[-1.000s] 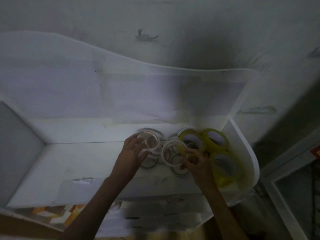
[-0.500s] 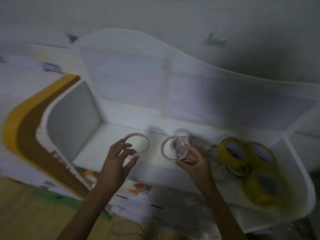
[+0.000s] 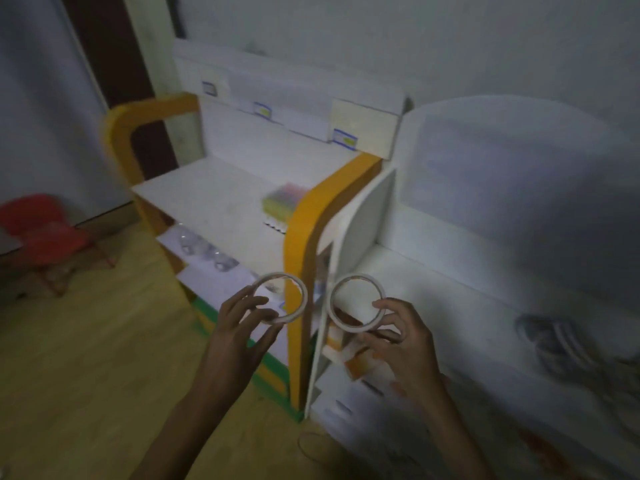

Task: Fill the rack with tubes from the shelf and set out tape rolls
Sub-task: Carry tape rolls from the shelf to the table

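My left hand (image 3: 239,334) pinches a thin white tape roll (image 3: 300,299) by its lower rim, held up in front of the orange-edged shelf unit (image 3: 304,230). My right hand (image 3: 405,341) pinches a second thin white tape roll (image 3: 334,299) the same way, in front of the white shelf unit (image 3: 360,223). Both rolls hang in the air side by side, a small gap between them. A colourful rack of tubes (image 3: 282,206) stands on the top board of the orange-edged unit. A blurred pile of other tape rolls (image 3: 554,344) lies on the white shelf at the right.
A red chair (image 3: 45,233) stands on the wooden floor (image 3: 86,358) at the left. Clear glassware (image 3: 204,247) sits on the orange unit's lower board. Orange-and-white boxes (image 3: 360,362) fill the white unit's lower shelves. Labelled boxes (image 3: 343,136) line the back ledge.
Both hands lifted a tape roll each off the white shelf and carried them left and toward me. The view swung left, bringing the orange-edged unit and the floor into sight.
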A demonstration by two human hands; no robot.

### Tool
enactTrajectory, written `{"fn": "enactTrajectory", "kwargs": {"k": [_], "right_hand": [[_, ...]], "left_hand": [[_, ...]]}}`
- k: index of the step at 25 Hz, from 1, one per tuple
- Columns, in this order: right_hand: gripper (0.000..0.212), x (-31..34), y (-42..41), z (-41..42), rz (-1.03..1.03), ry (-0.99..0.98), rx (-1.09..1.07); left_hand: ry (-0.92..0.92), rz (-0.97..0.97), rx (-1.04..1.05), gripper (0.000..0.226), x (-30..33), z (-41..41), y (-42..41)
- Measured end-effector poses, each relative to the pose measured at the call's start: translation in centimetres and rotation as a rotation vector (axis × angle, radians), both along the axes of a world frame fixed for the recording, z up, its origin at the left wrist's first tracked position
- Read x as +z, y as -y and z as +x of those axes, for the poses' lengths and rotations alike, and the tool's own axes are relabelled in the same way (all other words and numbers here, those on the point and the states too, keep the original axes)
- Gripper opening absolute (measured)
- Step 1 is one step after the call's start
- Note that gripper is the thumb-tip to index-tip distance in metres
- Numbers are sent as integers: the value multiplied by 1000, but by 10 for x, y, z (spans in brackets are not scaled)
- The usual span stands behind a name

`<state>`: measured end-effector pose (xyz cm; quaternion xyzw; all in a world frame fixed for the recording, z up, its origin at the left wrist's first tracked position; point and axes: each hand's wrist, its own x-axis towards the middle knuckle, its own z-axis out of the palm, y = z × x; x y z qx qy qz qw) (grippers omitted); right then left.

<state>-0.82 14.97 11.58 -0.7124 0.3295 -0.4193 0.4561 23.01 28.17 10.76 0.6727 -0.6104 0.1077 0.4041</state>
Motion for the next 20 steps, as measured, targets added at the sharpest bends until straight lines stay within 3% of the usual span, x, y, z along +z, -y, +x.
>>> {"fn": "enactTrajectory", "kwargs": {"k": [6,13,20], "right_hand": [[38,-4,-39,121,-153,-46,119],[32,-14,-31,236,185,38,148],[34,-37,32,350,288,96,60]], "left_hand": [[2,-15,158,22,-9,100,-67],[36,-33,223,25,-20,205,-66],[48,1,147,13,-38,334,10]]}}
